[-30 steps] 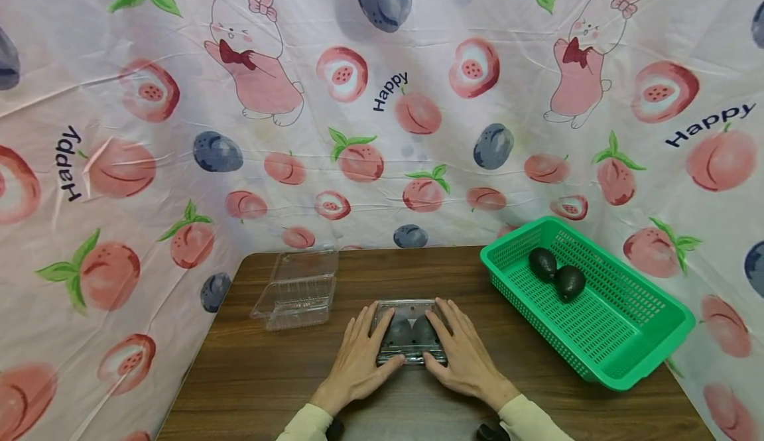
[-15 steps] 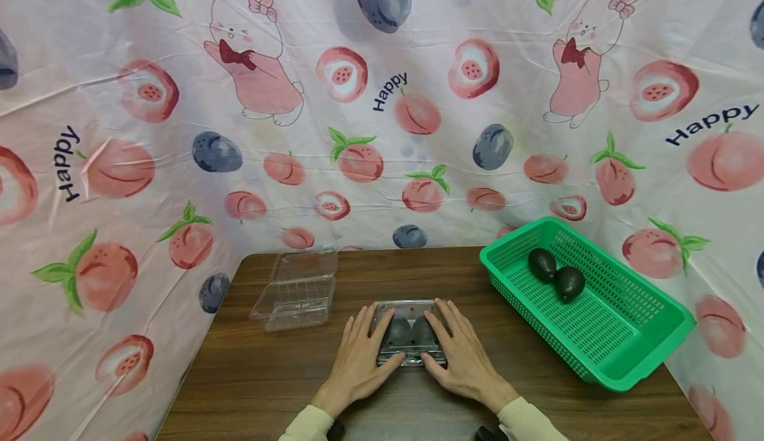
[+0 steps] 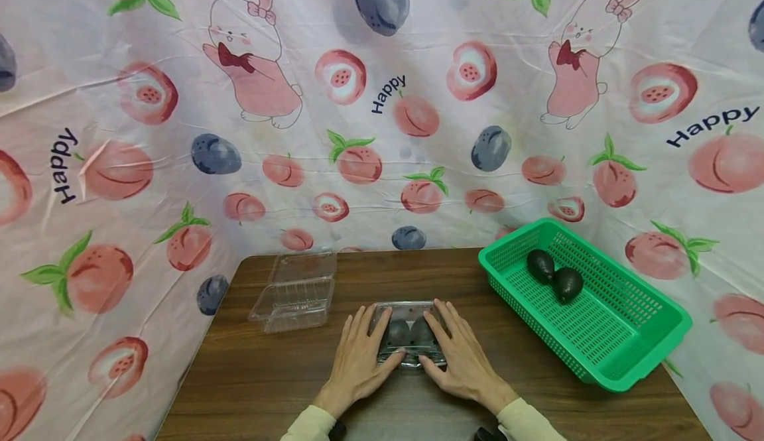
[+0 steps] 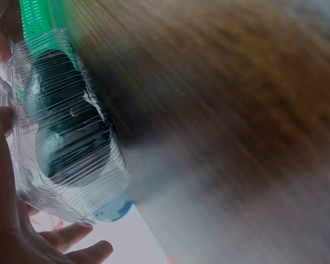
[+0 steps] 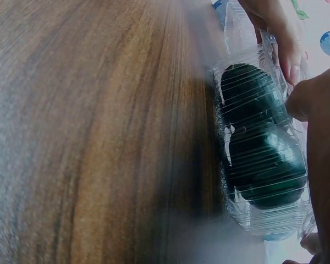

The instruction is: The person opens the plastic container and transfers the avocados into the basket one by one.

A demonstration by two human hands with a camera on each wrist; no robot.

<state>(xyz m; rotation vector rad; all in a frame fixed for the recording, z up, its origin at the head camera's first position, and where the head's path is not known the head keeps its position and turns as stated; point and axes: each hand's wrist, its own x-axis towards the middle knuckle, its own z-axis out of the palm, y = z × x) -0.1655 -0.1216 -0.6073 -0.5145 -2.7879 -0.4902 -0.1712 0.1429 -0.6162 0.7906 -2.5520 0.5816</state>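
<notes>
A closed clear plastic clamshell container (image 3: pixel 412 335) sits on the table in front of me, with two dark avocados (image 4: pixel 71 121) showing through its ribbed wall. My left hand (image 3: pixel 356 358) lies over its left side, fingers spread along the lid edge and thumb at the front rim. Mirroring it, my right hand (image 3: pixel 464 355) rests on the right side, its thumb also pressing at the front rim. In the right wrist view the avocados (image 5: pixel 258 137) fill most of the container, and both thumbs meet its lid edge. Parts of the lid are hidden under the fingers.
An open, clear clamshell container (image 3: pixel 298 302) stands at the back left of the wooden table (image 3: pixel 251 381). To the right is a green plastic basket (image 3: pixel 621 355) holding two more dark avocados (image 3: pixel 555 276). A fruit-and-rabbit printed cloth (image 3: pixel 370 229) hangs behind the table.
Both thumbs have slid slightly inward along the container's front rim. Otherwise the hands and the container stay in place; the head view shifts a little.
</notes>
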